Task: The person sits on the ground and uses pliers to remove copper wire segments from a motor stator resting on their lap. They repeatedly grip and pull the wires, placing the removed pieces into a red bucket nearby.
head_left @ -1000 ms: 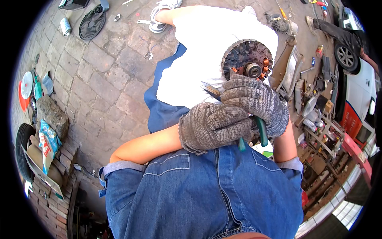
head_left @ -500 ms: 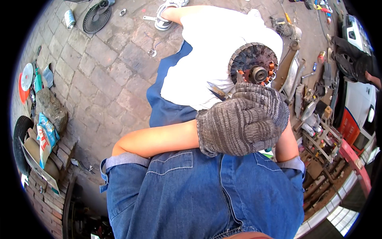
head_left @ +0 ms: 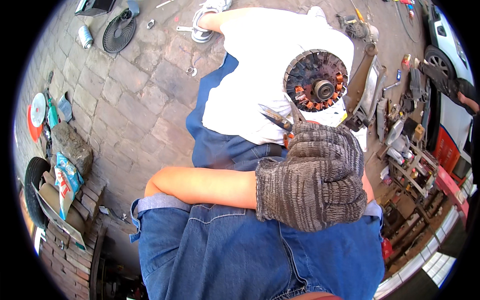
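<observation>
A round motor stator [head_left: 316, 81], a dark metal ring with copper windings and a steel hub at its centre, rests on the white-shirted lap of a second person [head_left: 260, 85] who sits on the paved ground just ahead. Just below it, a pair of scissors [head_left: 276, 120] with dark blades and a trace of orange handle pokes out toward the stator from under the gloved hands.

The left hand [head_left: 310, 185], in a grey knitted work glove, is curled into a tight fist that lies over the right hand [head_left: 325, 142], also gloved; only the right knuckles show, so it is unclear what each fist grips, though the scissors emerge from between them. The bare left forearm crosses the wearer's blue denim shirt.

Further out, grey stone paving [head_left: 135, 100] carries a black fan grille [head_left: 119, 34], a spray can [head_left: 86, 36] and a white sneaker [head_left: 205, 20]. To the right lie crowded metal parts and tools [head_left: 400, 130] beside a white car [head_left: 447, 45].
</observation>
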A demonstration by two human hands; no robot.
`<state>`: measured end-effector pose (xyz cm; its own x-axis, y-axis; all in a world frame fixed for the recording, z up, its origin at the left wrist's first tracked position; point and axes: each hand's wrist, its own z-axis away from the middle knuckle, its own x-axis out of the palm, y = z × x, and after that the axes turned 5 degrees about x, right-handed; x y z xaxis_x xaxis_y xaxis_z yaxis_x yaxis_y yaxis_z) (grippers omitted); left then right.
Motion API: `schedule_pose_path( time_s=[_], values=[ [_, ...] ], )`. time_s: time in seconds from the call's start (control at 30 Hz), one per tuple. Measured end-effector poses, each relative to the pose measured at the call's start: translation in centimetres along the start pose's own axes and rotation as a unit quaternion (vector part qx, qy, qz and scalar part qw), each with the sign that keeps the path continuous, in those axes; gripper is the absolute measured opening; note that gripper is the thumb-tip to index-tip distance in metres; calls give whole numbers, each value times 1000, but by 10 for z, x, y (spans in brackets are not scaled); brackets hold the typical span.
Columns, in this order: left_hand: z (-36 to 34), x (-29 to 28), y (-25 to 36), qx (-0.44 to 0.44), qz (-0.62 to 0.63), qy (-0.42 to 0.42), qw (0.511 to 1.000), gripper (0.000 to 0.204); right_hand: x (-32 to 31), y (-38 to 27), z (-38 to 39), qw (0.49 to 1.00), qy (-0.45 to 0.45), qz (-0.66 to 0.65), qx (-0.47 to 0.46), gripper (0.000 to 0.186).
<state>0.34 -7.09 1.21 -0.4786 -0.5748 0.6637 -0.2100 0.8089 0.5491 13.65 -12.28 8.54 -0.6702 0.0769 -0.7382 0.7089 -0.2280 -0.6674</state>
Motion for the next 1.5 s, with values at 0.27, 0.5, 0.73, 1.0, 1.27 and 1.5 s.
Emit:
schedule_pose_path(
  time_s=[0.27, 0.5, 0.73, 1.0, 1.27, 1.5],
  values=[
    [-1, -5, 53, 109, -642, -157, 743, 36, 26, -4, -17, 998, 54, -30, -26, 40],
    [2, -11, 76, 86, -733, -246, 628, 36, 37, -2, -2, 992, 52, -112, 18, 39],
    [23, -20, 84, 47, -752, -302, 585, 46, 67, 7, 11, 967, 57, -236, 75, 36],
    [24, -20, 86, 58, -711, -302, 632, 46, 55, 3, 27, 927, -41, -332, 169, 38],
    [6, -8, 25, 55, -688, -309, 655, 46, 44, -2, 66, 912, 24, -339, 230, 37],
    [10, -12, 12, 37, -700, -314, 640, 46, 56, 5, 82, 866, 90, -412, 267, 37]
  ],
)
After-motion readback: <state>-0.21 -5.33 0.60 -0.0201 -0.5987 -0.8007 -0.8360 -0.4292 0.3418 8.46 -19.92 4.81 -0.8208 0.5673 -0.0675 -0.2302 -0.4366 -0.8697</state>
